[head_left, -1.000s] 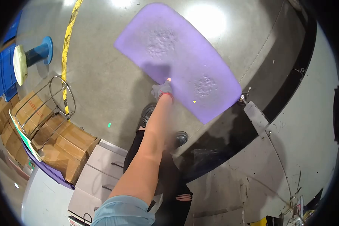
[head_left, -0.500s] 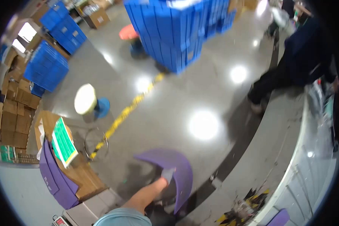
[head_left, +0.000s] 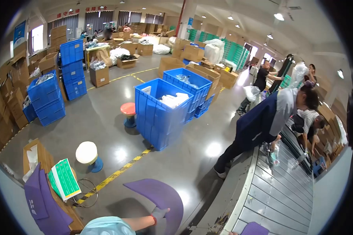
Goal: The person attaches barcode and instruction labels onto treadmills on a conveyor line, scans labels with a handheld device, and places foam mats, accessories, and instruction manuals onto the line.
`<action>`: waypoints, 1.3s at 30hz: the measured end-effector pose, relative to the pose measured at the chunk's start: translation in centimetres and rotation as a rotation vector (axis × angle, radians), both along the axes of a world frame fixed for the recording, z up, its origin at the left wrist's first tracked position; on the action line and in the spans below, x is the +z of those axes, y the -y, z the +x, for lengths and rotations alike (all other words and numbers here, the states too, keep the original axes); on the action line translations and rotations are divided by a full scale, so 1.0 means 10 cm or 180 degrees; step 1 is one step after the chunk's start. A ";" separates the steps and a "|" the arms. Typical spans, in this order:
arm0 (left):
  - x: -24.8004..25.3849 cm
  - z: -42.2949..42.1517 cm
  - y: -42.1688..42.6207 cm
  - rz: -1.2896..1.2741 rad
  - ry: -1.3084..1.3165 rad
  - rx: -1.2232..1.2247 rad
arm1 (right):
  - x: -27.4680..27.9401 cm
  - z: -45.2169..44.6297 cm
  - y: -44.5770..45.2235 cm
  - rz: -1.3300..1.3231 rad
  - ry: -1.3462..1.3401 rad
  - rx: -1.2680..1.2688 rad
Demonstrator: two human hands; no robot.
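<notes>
My left hand (head_left: 159,214), in a grey glove with a red band at the wrist, is closed on the edge of a thin purple mat (head_left: 170,196). The mat bends in a wide curve above the floor. At the bottom edge, a sliver of skin that looks like my right hand (head_left: 233,233) shows beside another purple mat (head_left: 255,228) on the slatted conveyor (head_left: 276,196); its fingers are mostly cut off. More purple mats (head_left: 37,199) drape over a carton at the lower left, beside a green and white printed sheet (head_left: 64,179).
A co-worker in a dark jacket (head_left: 259,115) leans over the conveyor at right. Stacked blue crates (head_left: 161,121) stand ahead. A white-topped stool (head_left: 86,152) and a red-topped stool (head_left: 128,109) stand left of them. Yellow-black tape (head_left: 115,176) crosses the floor.
The view has lifted from the floor to the wider hall, with the conveyor and people now showing. My left hand still grips the mat, now lower in view.
</notes>
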State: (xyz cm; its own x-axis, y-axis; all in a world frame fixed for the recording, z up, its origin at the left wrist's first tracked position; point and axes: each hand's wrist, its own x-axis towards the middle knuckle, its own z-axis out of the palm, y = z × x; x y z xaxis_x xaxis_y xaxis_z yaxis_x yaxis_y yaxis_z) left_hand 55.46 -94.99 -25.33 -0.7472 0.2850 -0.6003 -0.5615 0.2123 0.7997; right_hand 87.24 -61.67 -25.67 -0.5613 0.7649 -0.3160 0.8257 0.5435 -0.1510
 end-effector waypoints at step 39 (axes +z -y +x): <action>1.47 1.23 -0.61 0.1520 -0.2768 -0.6056 | 1.98 2.04 2.78 0.2597 -0.7560 -0.3873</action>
State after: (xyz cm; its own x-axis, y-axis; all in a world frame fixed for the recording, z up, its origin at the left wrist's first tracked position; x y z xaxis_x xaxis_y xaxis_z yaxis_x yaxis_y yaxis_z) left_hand 67.81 -88.88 -10.66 0.5797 0.8144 -0.0254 0.4784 -0.3149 0.8198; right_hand 107.67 -89.50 -5.85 0.9034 0.4286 0.0099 -0.3015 0.6516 -0.6961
